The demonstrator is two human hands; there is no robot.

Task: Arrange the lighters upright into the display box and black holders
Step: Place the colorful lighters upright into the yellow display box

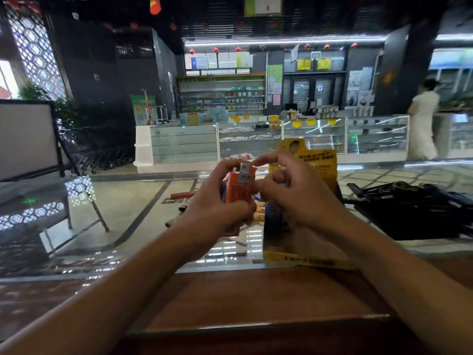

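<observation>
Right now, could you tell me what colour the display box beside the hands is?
Yellow with dark print, seen in the head view: the cardboard display box.

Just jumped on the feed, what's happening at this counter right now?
A person stands at a glass shop counter. Their left hand grips a bunch of orange lighters upright, held above the counter. The right hand is right beside them, its fingers curled in at the lighters' tops. The yellow display box stands just behind and to the right of the hands; its inside is hidden, so I can't tell how many lighters are in it. The frame is motion-blurred.
</observation>
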